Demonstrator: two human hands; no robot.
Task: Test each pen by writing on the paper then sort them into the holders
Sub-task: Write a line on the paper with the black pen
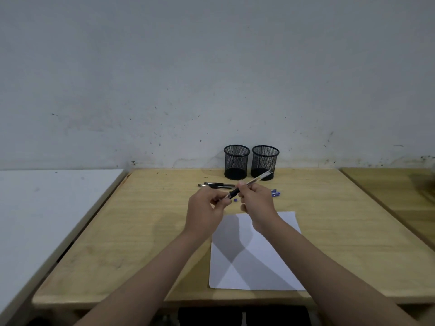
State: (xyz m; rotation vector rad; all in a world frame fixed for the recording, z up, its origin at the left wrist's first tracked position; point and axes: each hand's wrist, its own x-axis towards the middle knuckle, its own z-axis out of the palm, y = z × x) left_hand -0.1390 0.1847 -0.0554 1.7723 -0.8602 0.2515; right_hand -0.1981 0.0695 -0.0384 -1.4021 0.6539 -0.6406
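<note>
Right hand grips pen mid-barrel above counter; left hand pinches its tip end. Uncap cleanly, then bring the tip down to paper.

The two pen holders were black, their walls a fine wire mesh. The table was pale yellow wood with a faint grain. The sheet of paper was plain white, crossed by grey shadows. The raised pen had a clear barrel and a black grip. The pens lying behind it looked black and clear, those to the right blue. The wall was grey-white with dark specks.
</note>
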